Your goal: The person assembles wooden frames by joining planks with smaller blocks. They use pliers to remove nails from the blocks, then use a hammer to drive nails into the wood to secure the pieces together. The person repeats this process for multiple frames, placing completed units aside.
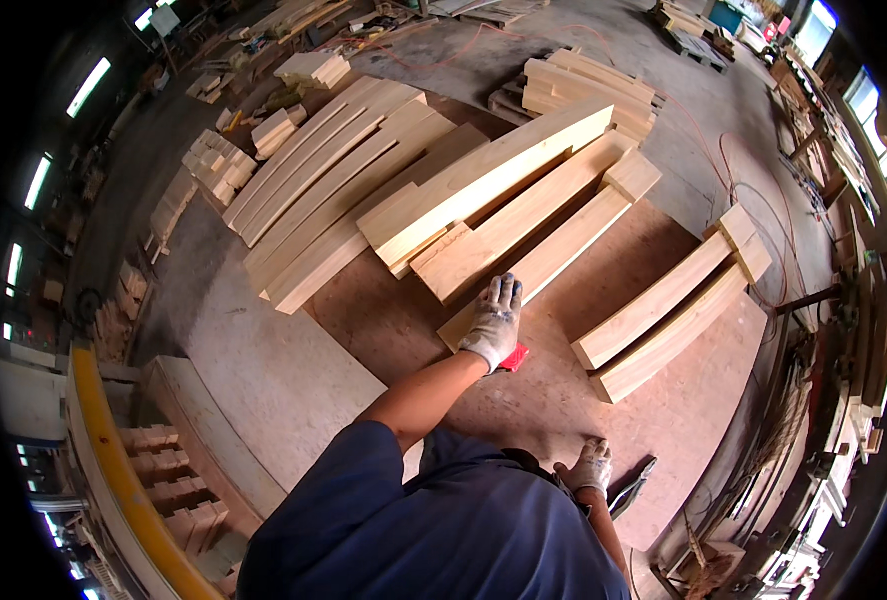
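My left hand (496, 322), in a white work glove, lies on the near end of a pale wooden beam (573, 235). Its fingers stretch forward along the wood. Something red (514, 357) pokes out beside the palm; the hand hides the rest, so its kind is unclear. Low on the right, my gloved right hand (589, 467) is close to my body over the work surface, thumb and fingers apart, with nothing visible in it. Just right of it are dark-handled pliers (631, 488). Another beam (523, 218) lies left of the one I touch.
A thicker timber stack (488, 180) and several long curved boards (348, 165) lie left on the brown work surface (683, 440). Two curved pieces (663, 310) lie to the right. Cut blocks (218, 165) stand far left. A yellow rail (128, 470) runs at near left.
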{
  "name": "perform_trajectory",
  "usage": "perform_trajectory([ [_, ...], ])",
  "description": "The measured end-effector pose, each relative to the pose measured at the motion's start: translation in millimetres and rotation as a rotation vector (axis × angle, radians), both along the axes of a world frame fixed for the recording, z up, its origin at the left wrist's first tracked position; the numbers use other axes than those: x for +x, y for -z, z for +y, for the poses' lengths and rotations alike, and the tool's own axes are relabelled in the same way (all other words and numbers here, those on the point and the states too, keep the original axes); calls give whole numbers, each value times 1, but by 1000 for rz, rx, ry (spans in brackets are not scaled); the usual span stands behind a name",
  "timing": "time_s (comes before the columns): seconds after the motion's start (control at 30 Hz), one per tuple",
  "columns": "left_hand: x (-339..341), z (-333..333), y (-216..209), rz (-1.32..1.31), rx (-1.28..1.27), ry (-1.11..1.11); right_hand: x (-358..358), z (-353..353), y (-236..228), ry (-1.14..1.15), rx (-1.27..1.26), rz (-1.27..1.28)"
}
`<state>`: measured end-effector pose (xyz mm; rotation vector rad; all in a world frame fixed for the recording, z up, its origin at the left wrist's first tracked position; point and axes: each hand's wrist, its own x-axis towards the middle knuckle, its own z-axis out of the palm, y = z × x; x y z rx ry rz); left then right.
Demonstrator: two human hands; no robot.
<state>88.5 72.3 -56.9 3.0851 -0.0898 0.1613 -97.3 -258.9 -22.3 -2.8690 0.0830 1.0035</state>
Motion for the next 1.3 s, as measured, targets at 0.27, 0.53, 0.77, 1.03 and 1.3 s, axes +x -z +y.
perform_trajectory([
  [0.27, -31, 12, -5, 17, -155, 58, -5, -4, 4, -16, 3, -29],
  [0.53, -32, 10, -3, 5, -110, 46, -5, -2, 2, -15, 3, -49],
  [0.77, -33, 9, -4, -1, -133, 46, -5, -3, 3, 1, 8, -23],
  [1.03, -33, 9, -5, 16, -94, 44, -4, -1, 1, 2, 9, -20],
  [1.3, -34, 7, -10, 22, -146, 43, -6, -5, 8, -1, 7, -35],
])
